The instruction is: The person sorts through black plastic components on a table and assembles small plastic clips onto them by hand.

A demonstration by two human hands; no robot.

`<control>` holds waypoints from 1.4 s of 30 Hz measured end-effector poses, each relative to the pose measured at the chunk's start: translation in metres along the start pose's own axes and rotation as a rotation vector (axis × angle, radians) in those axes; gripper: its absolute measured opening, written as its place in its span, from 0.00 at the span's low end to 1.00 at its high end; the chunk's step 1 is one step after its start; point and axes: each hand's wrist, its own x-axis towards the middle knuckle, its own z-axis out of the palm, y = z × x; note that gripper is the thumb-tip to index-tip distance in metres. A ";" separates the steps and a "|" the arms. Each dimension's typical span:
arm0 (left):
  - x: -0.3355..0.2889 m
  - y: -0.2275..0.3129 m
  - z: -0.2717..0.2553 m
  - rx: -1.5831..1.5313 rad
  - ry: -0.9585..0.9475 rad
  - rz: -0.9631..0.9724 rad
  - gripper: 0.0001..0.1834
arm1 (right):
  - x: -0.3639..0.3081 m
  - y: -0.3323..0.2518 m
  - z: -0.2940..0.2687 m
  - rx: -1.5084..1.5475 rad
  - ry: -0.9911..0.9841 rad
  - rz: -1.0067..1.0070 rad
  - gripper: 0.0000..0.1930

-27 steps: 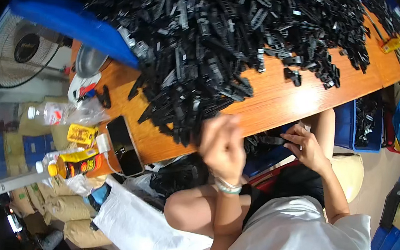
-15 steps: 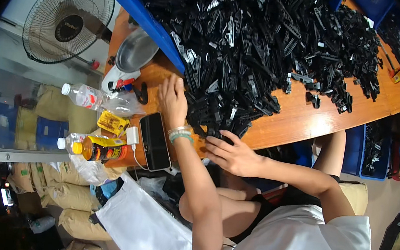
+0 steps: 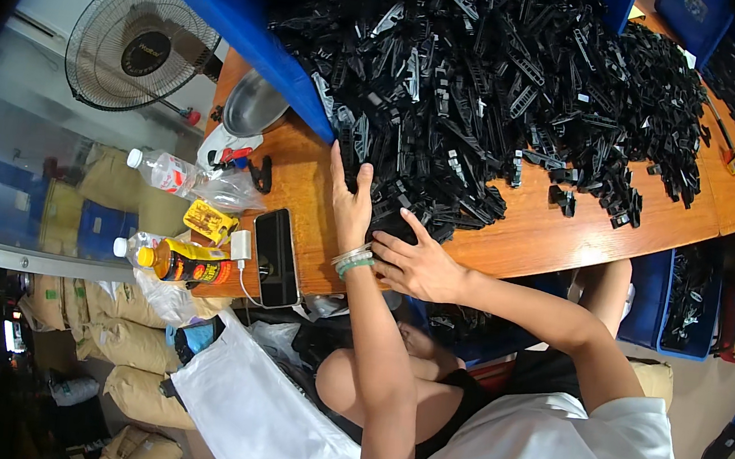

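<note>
A big heap of black plastic parts (image 3: 463, 104) spills out of a tipped blue bin (image 3: 260, 54) onto the wooden table. My left hand (image 3: 352, 208), with beaded bracelets at its wrist, stands on edge against the heap's left side, fingers stretched out and thumb apart. At the heap's near edge is my right hand (image 3: 416, 262), its fingers spread and the fingertips close to my left wrist. Both hands touch or nearly touch the parts; neither grips one that I can see.
Left on the table lie a phone (image 3: 277, 255), a white charger (image 3: 241, 245), plastic bottles (image 3: 191, 264), a yellow box (image 3: 210, 221) and a metal bowl (image 3: 255, 106). A fan (image 3: 143, 50) stands beyond. Another blue bin (image 3: 645, 297) sits below the table's right side.
My left hand has moved right from the bare table to the heap's edge and turned on its side. My right hand's fingers have spread, and the near-left parts are pushed inward.
</note>
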 end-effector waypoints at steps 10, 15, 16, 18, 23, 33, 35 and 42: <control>-0.001 0.006 0.049 0.289 0.107 0.086 0.35 | -0.031 0.043 -0.030 0.114 0.019 -0.072 0.17; -0.006 0.017 0.069 0.238 0.181 0.087 0.32 | -0.047 0.067 -0.042 0.198 0.009 -0.109 0.17; -0.008 0.019 0.072 0.220 0.204 0.071 0.32 | -0.050 0.069 -0.043 0.195 0.012 -0.110 0.17; -0.011 0.019 0.075 0.193 0.237 0.089 0.30 | -0.053 0.074 -0.045 0.215 0.007 -0.114 0.18; -0.021 -0.001 0.050 0.207 0.461 0.020 0.21 | -0.051 0.069 -0.054 0.243 -0.007 -0.123 0.20; -0.019 0.010 0.055 0.149 0.403 -0.015 0.31 | -0.050 0.069 -0.056 0.218 -0.018 -0.157 0.24; -0.019 0.017 0.058 0.187 0.408 -0.037 0.30 | -0.051 0.071 -0.056 0.197 -0.024 -0.154 0.24; -0.061 -0.007 0.043 0.403 0.455 -0.004 0.27 | -0.057 0.063 -0.055 0.072 -0.027 -0.191 0.26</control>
